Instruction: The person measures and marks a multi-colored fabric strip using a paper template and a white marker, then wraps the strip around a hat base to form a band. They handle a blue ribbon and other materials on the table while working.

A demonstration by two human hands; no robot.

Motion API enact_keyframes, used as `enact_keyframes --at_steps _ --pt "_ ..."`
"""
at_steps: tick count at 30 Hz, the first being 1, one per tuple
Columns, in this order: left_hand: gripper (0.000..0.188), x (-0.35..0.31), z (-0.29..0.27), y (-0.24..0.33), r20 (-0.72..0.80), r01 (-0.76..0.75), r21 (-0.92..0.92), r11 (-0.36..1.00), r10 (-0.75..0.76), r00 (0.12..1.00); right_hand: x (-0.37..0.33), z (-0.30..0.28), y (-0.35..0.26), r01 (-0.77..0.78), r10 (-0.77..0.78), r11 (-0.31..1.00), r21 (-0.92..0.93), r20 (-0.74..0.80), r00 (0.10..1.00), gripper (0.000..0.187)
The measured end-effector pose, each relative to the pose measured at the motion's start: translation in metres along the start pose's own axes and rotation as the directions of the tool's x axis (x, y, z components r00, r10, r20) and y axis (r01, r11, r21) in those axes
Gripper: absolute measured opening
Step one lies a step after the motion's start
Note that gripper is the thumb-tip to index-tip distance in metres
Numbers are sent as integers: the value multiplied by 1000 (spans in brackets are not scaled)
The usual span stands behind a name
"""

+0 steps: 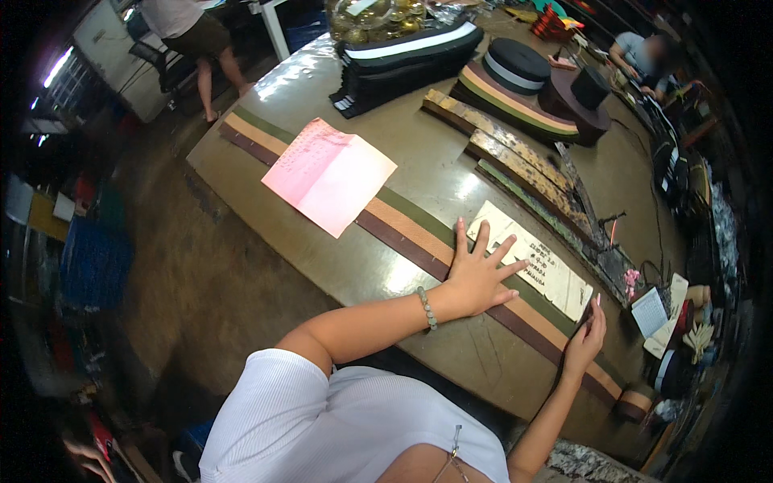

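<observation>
A long green, tan and maroon striped strap (419, 241) runs diagonally across the table. Fingers spread wide, my left hand (481, 278) lies flat over the strap and the edge of a cream rectangular board with handwriting (555, 278). A bead bracelet circles that wrist. At the board's lower right end, beside the strap, is my right hand (586, 342); its fingers are extended and its fingertips are close to the board's corner. Whether they touch the strap beneath is hidden. A creased pink paper sheet (354, 173) covers part of the strap further left.
Worn metal bars (523, 165) lie beyond the board. Rolls of black webbing (515, 64) and striped strap stand at the back, near a folded black-and-white webbing stack (407, 68). A notepad (649, 312) sits at right. Two other people are in the background.
</observation>
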State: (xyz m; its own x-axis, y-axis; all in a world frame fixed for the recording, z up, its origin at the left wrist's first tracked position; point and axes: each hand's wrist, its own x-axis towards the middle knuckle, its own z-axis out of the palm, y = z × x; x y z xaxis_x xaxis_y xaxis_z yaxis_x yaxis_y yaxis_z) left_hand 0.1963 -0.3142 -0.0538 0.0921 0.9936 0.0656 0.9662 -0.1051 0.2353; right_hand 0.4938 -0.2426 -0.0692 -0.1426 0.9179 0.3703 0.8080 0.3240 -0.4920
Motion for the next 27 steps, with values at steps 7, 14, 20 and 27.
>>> enact_keyframes --at_steps 7,14,20,27 --pt "57 -5 -2 -1 -73 -7 69 998 12 997 1 -1 -8 70 -58 993 94 -132 990 35" --pt "54 -3 -9 3 -69 -14 33 999 16 998 -3 -6 -16 20 23 985 171 -243 970 33" --pt "55 0 -8 0 -139 -90 -89 992 77 987 -4 -8 -18 -245 294 931 272 -157 943 26" --pt "51 7 -15 -7 -185 -70 -387 920 -3 983 -4 1 -4 -214 254 943 254 -138 957 13"
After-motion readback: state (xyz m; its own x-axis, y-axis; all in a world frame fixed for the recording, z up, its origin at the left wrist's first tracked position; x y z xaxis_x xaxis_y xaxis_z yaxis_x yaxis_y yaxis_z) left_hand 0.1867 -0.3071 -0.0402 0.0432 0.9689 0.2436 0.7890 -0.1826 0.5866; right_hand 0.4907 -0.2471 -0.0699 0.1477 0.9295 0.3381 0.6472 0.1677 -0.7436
